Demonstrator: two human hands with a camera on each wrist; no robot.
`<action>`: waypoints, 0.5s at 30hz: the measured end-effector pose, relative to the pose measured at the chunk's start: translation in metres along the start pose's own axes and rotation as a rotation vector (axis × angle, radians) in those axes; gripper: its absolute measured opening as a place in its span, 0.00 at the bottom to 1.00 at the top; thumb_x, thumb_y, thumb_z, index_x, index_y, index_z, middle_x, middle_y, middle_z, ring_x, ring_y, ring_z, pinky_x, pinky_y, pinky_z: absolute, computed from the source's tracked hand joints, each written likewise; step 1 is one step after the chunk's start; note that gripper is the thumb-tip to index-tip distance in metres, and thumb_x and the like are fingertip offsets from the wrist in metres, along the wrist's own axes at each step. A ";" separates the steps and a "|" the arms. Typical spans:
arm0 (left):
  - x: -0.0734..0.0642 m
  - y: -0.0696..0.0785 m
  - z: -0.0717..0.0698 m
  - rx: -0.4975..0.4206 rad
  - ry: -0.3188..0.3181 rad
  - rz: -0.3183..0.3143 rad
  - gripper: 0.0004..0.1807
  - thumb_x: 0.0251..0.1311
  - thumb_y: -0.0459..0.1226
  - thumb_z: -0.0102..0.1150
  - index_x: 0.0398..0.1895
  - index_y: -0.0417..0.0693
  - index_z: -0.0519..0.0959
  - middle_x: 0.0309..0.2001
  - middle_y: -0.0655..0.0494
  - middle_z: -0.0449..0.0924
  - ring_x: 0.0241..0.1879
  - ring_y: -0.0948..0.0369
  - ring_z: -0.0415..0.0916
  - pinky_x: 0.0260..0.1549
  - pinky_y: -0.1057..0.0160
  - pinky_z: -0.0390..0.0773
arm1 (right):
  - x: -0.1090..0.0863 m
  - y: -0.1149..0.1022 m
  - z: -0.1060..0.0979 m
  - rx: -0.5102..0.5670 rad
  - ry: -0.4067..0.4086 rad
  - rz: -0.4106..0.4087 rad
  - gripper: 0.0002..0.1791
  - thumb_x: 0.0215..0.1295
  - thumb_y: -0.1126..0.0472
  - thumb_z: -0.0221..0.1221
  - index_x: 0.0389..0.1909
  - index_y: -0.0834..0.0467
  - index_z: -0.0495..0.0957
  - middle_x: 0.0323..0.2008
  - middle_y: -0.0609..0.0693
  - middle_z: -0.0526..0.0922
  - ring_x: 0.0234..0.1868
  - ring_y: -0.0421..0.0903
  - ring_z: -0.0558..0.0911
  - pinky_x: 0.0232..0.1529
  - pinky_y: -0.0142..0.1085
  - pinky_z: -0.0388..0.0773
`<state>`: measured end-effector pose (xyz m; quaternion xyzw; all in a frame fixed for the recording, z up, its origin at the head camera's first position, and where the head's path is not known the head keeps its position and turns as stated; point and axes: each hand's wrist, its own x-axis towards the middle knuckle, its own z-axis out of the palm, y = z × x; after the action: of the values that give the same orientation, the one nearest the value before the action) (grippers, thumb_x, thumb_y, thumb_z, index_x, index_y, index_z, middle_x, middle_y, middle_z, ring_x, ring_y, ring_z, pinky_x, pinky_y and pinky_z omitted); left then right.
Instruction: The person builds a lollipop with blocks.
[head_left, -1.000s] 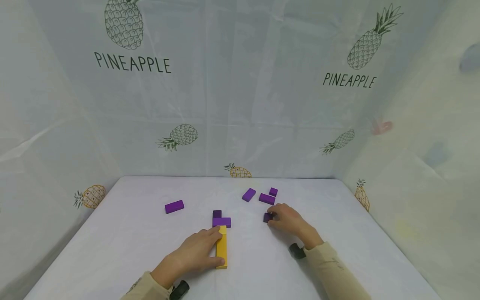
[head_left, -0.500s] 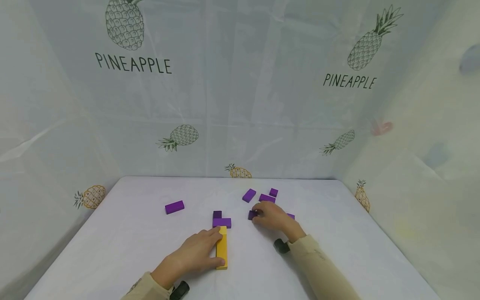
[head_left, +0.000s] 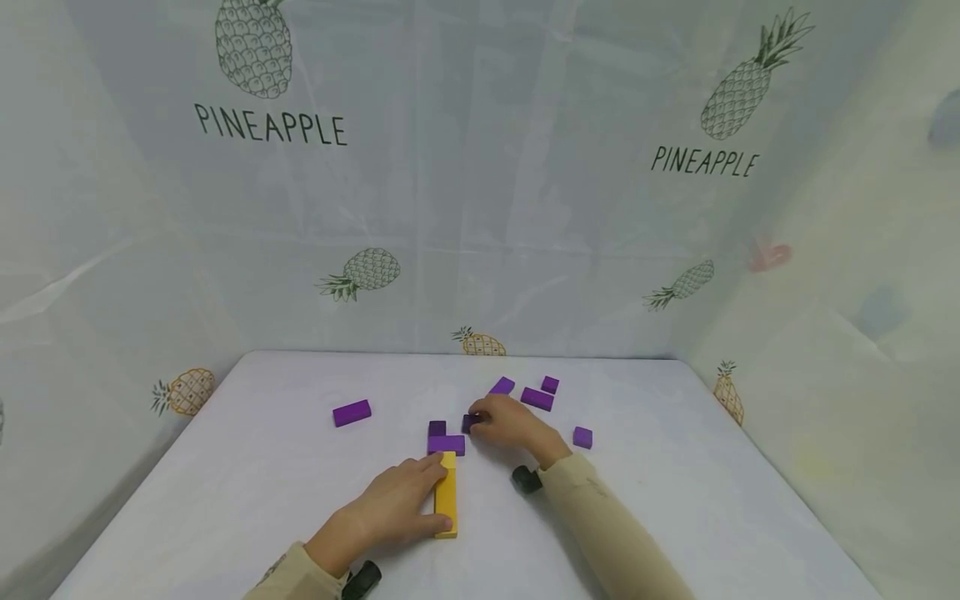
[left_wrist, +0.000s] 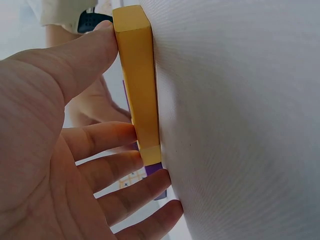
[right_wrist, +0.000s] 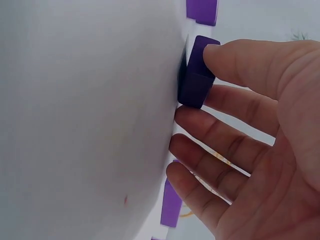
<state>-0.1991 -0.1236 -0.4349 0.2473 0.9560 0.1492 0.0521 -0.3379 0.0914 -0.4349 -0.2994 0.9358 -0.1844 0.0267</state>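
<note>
A long yellow block [head_left: 446,492] lies on the table, with a short, lighter yellow piece [left_wrist: 151,153] in line at its far end. My left hand [head_left: 397,500] rests against this row, thumb at the near end and fairly straight fingers toward the far end. Just beyond lie a purple block [head_left: 453,446] crosswise and a dark purple block [head_left: 437,428]. Between thumb and forefinger, my right hand [head_left: 516,425] pinches another dark purple block [right_wrist: 197,75], close to the table and right of that group. The right hand's other fingertips reach down near the tabletop.
A purple block [head_left: 352,413] lies at the back left. Behind the right hand are a partly covered purple block [head_left: 504,385], another long one [head_left: 537,399] and a small one [head_left: 551,385]. One small purple block [head_left: 582,437] sits to the right. A pineapple-print curtain [head_left: 480,208] surrounds the table.
My right hand has moved left with the dark purple block, toward the group in the middle, uncovering the small purple block on the right. The left hand stays in place.
</note>
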 end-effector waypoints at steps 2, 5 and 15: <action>0.000 0.000 0.000 0.000 0.001 0.002 0.41 0.51 0.63 0.60 0.62 0.47 0.72 0.69 0.47 0.63 0.61 0.47 0.68 0.57 0.45 0.70 | 0.003 -0.003 0.001 -0.008 -0.002 -0.014 0.17 0.62 0.56 0.61 0.52 0.56 0.80 0.45 0.46 0.82 0.45 0.42 0.77 0.53 0.39 0.75; 0.001 0.000 0.000 0.001 0.001 0.003 0.41 0.51 0.63 0.61 0.62 0.47 0.72 0.69 0.47 0.63 0.61 0.47 0.68 0.57 0.45 0.70 | 0.006 -0.008 0.001 -0.007 -0.004 -0.027 0.17 0.62 0.56 0.62 0.51 0.56 0.80 0.44 0.46 0.82 0.43 0.41 0.77 0.51 0.38 0.76; 0.000 0.000 -0.001 0.008 0.016 0.018 0.40 0.52 0.62 0.61 0.61 0.45 0.72 0.68 0.46 0.63 0.59 0.48 0.69 0.55 0.46 0.72 | 0.010 -0.015 0.006 0.023 -0.021 -0.015 0.16 0.63 0.54 0.61 0.51 0.54 0.81 0.42 0.43 0.82 0.42 0.38 0.77 0.50 0.37 0.76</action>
<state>-0.1994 -0.1236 -0.4344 0.2549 0.9547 0.1480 0.0419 -0.3368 0.0723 -0.4346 -0.3080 0.9310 -0.1921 0.0386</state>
